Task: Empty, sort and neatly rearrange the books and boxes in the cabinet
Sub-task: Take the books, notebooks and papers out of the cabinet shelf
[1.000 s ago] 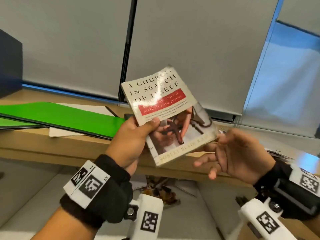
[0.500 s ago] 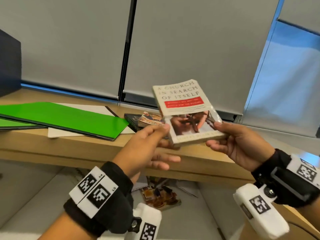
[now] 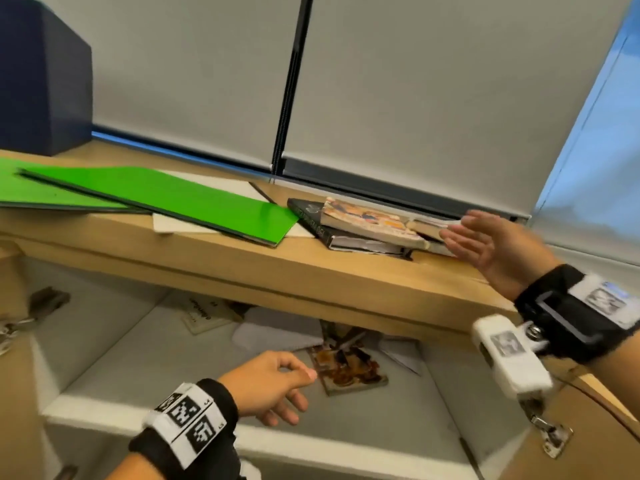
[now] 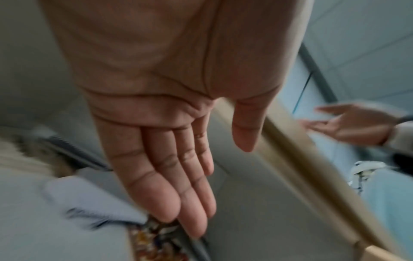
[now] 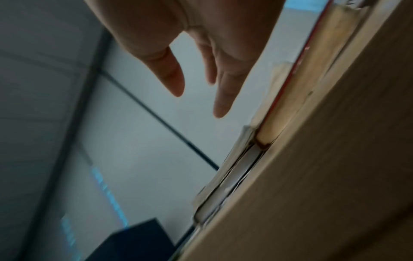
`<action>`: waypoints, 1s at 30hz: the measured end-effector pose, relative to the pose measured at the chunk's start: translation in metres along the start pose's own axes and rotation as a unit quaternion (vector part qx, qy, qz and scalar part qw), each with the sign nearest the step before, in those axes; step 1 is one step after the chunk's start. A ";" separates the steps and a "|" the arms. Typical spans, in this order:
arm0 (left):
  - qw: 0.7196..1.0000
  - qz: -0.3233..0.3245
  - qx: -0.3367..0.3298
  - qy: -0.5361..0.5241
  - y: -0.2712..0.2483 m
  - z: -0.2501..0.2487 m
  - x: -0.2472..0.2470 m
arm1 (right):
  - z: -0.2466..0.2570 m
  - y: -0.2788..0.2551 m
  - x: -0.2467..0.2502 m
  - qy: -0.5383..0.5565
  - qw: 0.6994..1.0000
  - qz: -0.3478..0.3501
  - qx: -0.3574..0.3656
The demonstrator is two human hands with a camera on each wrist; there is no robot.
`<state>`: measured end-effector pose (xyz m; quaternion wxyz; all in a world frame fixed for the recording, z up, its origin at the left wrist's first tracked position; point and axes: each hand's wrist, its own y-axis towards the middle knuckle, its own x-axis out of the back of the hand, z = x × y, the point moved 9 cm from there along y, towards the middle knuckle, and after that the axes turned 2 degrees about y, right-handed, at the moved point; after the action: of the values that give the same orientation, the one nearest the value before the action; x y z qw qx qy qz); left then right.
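**Both hands empty – left low in cabinet, right at book stack on top**

Left hand (image 3: 268,384) reaches down and forward into the cabinet (image 3: 346,452) opening, palm down in the head view. The left wrist view shows the fingers (image 4: 156,176) straight and together, thumb apart – holding nothing, hovering just above a colourful-cover book (image 3: 349,367) lying flat on the grey shelf floor. Contact cannot be told.

Right hand (image 3: 485,245) is raised at the cabinet's wooden top (image 3: 242,265), palm turned left, fingers (image 5: 223,98) spread and relaxed, grasping nothing. Its fingertips sit just beside the right end of a small stack of books (image 3: 367,226) lying flat on that top: a black-covered book at the bottom, an illustrated paperback over it, more pages behind the hand. Touching or not – unclear, blurred.

Left of the stack, a green folder (image 3: 166,202) lies over white sheets, another green one under its far end. A dark blue box (image 3: 41,77) stands at the far left of the top. More papers and a pale booklet (image 3: 204,313) lie deeper inside the cabinet, under the top.
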<state>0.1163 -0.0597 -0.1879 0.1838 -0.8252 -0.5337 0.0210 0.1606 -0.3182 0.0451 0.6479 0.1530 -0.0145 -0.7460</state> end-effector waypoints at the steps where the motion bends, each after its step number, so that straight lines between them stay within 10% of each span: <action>1: 1.000 -0.011 0.008 0.019 0.008 0.012 0.004 | 0.006 -0.016 -0.010 -0.030 0.998 0.045 0.019; 7: 0.983 -0.144 0.049 0.107 0.046 0.092 0.036 | -0.085 -0.106 -0.092 -0.284 0.867 0.397 -0.098; 13: 0.941 -0.150 0.110 0.284 0.073 0.150 0.046 | -0.252 -0.072 -0.092 -0.533 0.748 0.381 -0.108; 17: 0.899 -0.098 0.173 0.390 0.089 0.189 0.052 | -0.345 -0.025 -0.090 -0.715 0.599 0.358 -0.039; 24: 0.862 -0.119 0.120 0.477 0.102 0.213 0.047 | -0.434 0.048 -0.145 -0.792 0.515 0.325 0.054; 30: 0.885 -0.140 0.056 0.440 0.105 0.208 0.058 | -0.489 0.089 -0.196 -0.773 0.553 0.306 0.050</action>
<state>0.1847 0.0120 -0.4065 0.4463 -0.6549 -0.5061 -0.3403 0.3895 -0.0554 -0.3602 0.5679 -0.4648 -0.5929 -0.3316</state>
